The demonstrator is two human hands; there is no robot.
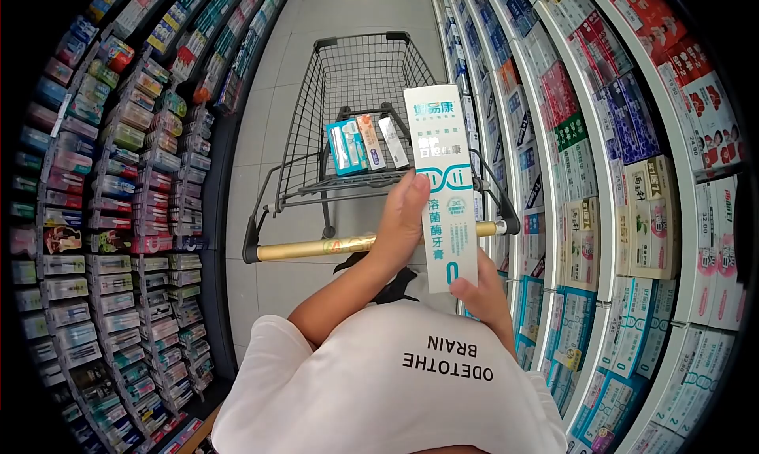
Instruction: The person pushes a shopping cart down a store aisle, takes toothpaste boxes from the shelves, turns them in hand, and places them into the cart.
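Observation:
A tall white toothpaste box point(447, 142) with teal lettering and a wavy teal band stands upright in front of me, its printed face turned toward me. My left hand point(403, 213) grips its left edge near the middle, thumb on the front. Lower down, my right hand point(484, 294) holds the bottom right corner, thumb over the edge; its other fingers are hidden behind the box. Beyond my hands is a shopping cart point(304, 106) with a gold handle point(316, 249). In it lie a blue package point(341, 147), an orange-brown box point(369, 144) and a narrow white box point(390, 142).
Shelves of boxed toothpaste point(581, 241) run close along my right. On the left, a dark rack of hanging packs point(115, 241) lines the aisle. The grey tiled floor point(340, 7) stretches ahead between them.

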